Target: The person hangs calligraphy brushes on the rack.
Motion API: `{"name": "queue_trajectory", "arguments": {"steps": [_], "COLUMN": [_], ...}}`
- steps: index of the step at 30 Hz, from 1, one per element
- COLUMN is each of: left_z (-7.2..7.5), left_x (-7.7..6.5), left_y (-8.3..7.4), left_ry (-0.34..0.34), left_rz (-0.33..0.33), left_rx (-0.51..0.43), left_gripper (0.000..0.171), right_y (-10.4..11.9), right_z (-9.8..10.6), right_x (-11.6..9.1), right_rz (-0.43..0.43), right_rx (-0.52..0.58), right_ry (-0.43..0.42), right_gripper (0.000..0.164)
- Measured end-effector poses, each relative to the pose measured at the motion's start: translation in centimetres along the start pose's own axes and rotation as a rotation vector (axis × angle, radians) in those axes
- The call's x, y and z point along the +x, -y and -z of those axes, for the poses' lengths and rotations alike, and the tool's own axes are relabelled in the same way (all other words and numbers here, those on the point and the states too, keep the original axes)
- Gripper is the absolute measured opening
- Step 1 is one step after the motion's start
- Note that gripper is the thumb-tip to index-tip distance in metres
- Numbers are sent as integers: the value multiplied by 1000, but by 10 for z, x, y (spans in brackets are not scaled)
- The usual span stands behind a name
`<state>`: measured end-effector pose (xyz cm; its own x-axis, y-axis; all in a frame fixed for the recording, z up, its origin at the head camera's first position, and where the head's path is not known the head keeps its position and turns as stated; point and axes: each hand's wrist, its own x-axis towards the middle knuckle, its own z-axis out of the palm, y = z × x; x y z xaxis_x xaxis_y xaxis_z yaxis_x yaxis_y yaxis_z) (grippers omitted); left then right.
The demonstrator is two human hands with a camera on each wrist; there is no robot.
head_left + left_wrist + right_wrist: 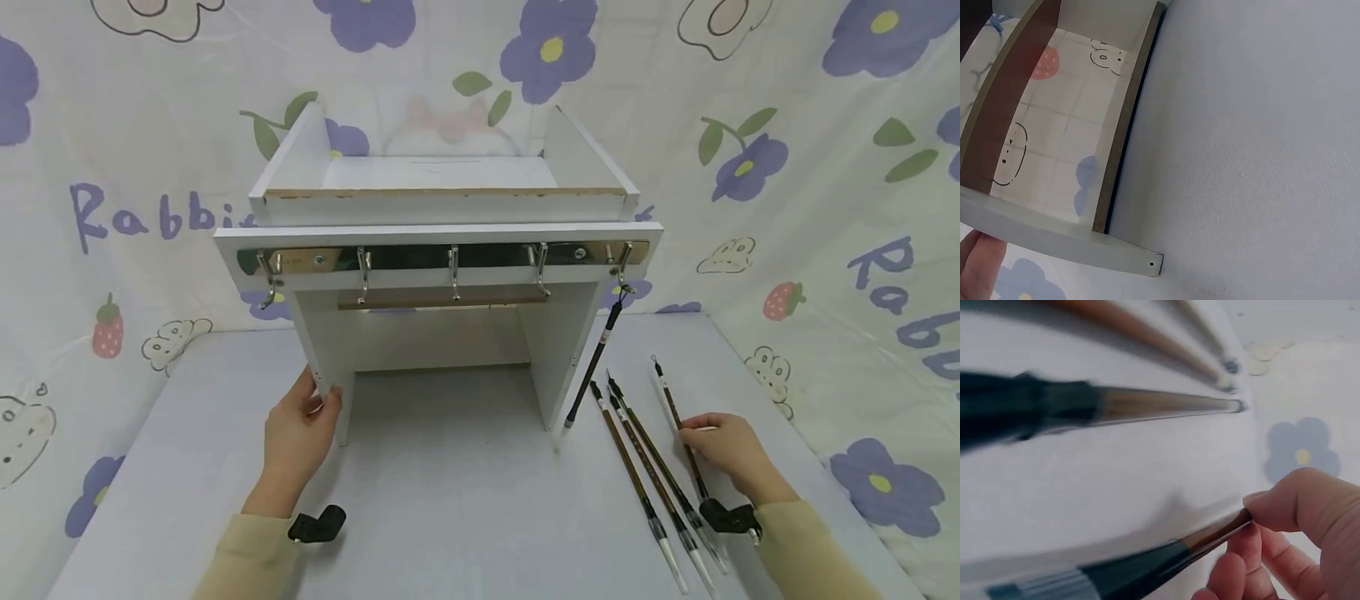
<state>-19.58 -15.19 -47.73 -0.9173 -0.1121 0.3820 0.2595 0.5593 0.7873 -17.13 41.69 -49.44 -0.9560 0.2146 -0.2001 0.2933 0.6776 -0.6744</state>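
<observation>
A white shelf rack (pixel 442 211) stands on the table, with a metal strip of several hooks (pixel 453 265) along its front. My left hand (pixel 296 446) holds the lower part of its left side panel (pixel 318 367), thumb in front. In the left wrist view only part of that hand (pixel 984 265) shows beside the panel (pixel 1054 240). My right hand (pixel 727 450) pinches a brown-handled calligraphy brush (pixel 667 393) between thumb and fingers, loop end pointing away from me. The right wrist view shows its dark ferrule (pixel 1141 569). Another calligraphy brush (pixel 596 362) hangs tip down from the rightmost hook.
Three more calligraphy brushes (pixel 628 454) lie side by side on the white table (pixel 450 517), between the rack and my right hand, their capped tips toward me. A patterned cloth (pixel 825 250) with flowers and rabbits hangs behind and at both sides.
</observation>
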Motion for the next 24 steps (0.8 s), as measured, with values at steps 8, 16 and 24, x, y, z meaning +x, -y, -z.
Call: {"name": "queue_trajectory", "arguments": {"steps": [8,16,24], "left_z": [0,6,9], "left_x": [1,2,2], "left_y": [0,-4,-17], "left_ry": [1,67,27], "left_rz": [3,-19,-85], "left_rx": [11,-3,-13], "left_gripper": [49,52,64], "right_y": [25,59,83], "right_z": [27,39,39], "right_x": [-17,-42,-60], "right_rz": [138,239,385], "right_rx": [99,188,317], "right_ry": [-83,-189,-282], "right_gripper": [51,45,30]}}
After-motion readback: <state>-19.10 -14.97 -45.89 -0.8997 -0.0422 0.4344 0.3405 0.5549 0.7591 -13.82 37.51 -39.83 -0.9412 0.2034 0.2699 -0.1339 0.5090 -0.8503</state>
